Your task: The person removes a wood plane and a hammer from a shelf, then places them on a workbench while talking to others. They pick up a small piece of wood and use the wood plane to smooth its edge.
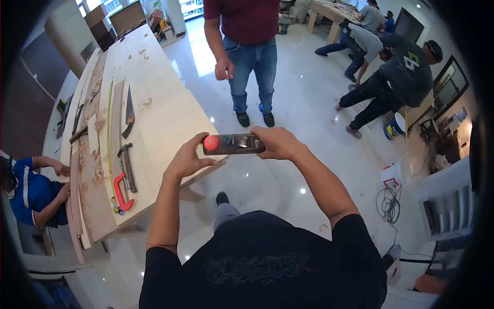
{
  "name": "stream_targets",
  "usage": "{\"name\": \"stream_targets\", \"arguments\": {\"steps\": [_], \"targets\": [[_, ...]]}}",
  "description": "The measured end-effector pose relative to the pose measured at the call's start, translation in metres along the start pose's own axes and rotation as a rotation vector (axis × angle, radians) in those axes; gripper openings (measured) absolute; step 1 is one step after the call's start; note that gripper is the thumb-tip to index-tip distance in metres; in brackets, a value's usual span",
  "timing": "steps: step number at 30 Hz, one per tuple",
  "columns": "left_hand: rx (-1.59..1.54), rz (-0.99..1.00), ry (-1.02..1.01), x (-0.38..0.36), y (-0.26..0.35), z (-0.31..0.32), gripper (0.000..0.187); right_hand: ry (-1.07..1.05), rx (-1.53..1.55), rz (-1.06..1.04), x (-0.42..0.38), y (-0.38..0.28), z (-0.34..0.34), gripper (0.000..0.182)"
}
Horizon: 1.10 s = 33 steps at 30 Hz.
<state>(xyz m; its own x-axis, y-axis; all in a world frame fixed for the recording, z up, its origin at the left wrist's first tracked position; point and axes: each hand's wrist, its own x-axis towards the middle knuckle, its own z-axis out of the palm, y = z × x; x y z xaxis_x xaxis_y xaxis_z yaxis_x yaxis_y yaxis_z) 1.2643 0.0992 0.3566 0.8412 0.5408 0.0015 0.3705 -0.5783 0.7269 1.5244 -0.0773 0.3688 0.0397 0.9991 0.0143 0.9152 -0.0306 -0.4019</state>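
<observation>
A hand plane [234, 144] with a dark body and an orange-red round knob is held out in front of my chest, level, near the table's edge. My left hand [186, 157] grips its knob end, with fingers behind and thumb toward me. Around the other end is closed my right hand [278, 142]. On the plywood table [159, 87] to the left lie a hammer [128, 167], a red C-clamp [122, 194], a handsaw [128, 113] and a long yellow measuring tape [109, 134].
Wood shavings [96, 154] and long strips cover the table's left side, where a person in blue [38, 190] works. Another person [252, 56] stands ahead. Several people work at the right. Buckets [395, 126] and a coiled cable [388, 203] sit on the right floor.
</observation>
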Motion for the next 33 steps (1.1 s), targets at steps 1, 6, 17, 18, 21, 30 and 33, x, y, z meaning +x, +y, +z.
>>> {"name": "stream_targets", "arguments": {"steps": [1, 6, 17, 18, 21, 30, 33], "targets": [[-0.017, 0.022, 0.017, 0.001, -0.004, 0.004, 0.083, -0.02, -0.024, -0.013, 0.003, -0.008, -0.005, 0.052], [-0.181, -0.002, 0.1, -0.012, -0.005, 0.02, 0.057, 0.173, -0.178, -0.27, 0.028, -0.014, 0.002, 0.058], [-0.302, -0.107, 0.314, -0.037, -0.073, -0.002, 0.043, 0.133, 0.176, 0.327, 0.038, -0.051, 0.073, 0.092], [-0.287, -0.102, 0.32, -0.034, -0.076, -0.006, 0.044, -0.005, 0.038, 0.315, 0.045, -0.051, 0.076, 0.094], [-0.284, -0.103, 0.329, -0.034, -0.079, -0.014, 0.045, 0.278, 0.251, 0.286, 0.048, -0.057, 0.082, 0.101], [-0.236, -0.062, 0.307, -0.019, -0.091, -0.036, 0.047, 0.124, 0.155, 0.344, 0.069, -0.061, 0.097, 0.095], [-0.226, -0.069, 0.292, -0.015, -0.083, -0.043, 0.047, 0.094, 0.113, 0.328, 0.069, -0.057, 0.1, 0.091]]}}
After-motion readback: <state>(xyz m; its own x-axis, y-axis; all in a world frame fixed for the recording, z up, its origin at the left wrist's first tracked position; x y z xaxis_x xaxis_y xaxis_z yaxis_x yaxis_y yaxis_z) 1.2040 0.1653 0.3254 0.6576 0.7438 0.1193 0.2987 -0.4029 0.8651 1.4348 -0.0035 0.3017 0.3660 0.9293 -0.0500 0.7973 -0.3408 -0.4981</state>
